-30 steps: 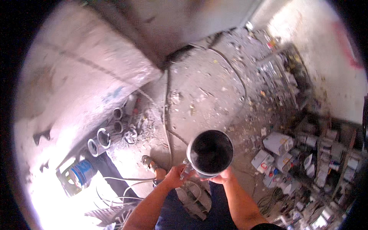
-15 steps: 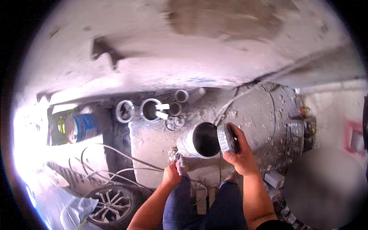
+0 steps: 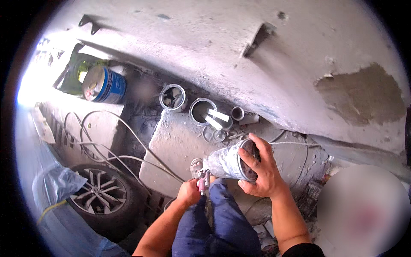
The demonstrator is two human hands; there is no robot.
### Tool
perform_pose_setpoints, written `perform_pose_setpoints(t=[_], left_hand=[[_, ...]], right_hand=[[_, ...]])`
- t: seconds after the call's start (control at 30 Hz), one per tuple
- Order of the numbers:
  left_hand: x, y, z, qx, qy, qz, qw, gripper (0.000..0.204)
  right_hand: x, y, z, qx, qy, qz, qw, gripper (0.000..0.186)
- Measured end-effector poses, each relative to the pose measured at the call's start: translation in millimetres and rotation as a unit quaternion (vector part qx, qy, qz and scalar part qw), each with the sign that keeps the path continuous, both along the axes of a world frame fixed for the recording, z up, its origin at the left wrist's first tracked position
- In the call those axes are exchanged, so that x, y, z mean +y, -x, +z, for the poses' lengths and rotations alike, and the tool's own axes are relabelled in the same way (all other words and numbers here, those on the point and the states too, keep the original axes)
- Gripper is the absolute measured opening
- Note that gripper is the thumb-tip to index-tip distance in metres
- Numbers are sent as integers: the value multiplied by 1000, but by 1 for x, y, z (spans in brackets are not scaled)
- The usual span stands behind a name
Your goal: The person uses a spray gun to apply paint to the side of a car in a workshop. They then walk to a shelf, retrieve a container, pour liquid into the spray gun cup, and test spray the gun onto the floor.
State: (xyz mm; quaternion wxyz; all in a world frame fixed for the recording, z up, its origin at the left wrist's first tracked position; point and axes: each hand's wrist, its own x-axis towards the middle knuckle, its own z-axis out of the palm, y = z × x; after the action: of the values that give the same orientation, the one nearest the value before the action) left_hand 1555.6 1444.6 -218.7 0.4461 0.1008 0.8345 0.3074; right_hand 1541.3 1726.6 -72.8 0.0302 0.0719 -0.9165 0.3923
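My left hand (image 3: 188,192) is closed round the handle of a spray gun (image 3: 202,183). A whitish, paint-smeared cup (image 3: 224,163) is fixed to the gun and lies tilted, its mouth toward the right. Across that mouth sits a round, dirty lid (image 3: 251,159). My right hand (image 3: 269,173) grips the lid, fingers over its far side and thumb at the near edge. Whether the lid is screwed tight, I cannot tell. The cup's inside is hidden.
Beyond the gun, an open can (image 3: 162,103) and another can (image 3: 192,118) with white sticks (image 3: 218,115) stand by the wall (image 3: 180,51). Hoses (image 3: 137,133) loop at left, near a car wheel (image 3: 100,191), plastic sheeting (image 3: 51,182) and a blue bucket (image 3: 114,87).
The lid has moved left onto the cup's mouth, which stood uncovered before. The cup now points more to the right. My view has turned, so the wall and cans appear slanted.
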Motion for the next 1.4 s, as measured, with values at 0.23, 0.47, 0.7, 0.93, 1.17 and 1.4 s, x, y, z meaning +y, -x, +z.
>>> perform_pose_setpoints(t=[0.23,0.47,0.7,0.93,1.17,1.4], left_hand=[[2,19,14,46,75,-25,996,21],[2,22,5,107,117,66,985,16],[-54,61,-15,58,13,37,998,16],[-121,99,-16,177,114,157,965,12],[-208,127,-32,128,59,162,977,15],[-209,163,-27,125,117,215,962,16]], right_hand=[[8,19,-21,33,23,9,999,70],[-32,33,-42,-20,12,-107,994,73],[-60,117,-16,51,-55,159,984,79],[-182,143,-62,-103,116,-199,968,62],[-242,213,-34,-25,-66,138,988,88],[-281,252,-56,-71,32,-56,995,69]])
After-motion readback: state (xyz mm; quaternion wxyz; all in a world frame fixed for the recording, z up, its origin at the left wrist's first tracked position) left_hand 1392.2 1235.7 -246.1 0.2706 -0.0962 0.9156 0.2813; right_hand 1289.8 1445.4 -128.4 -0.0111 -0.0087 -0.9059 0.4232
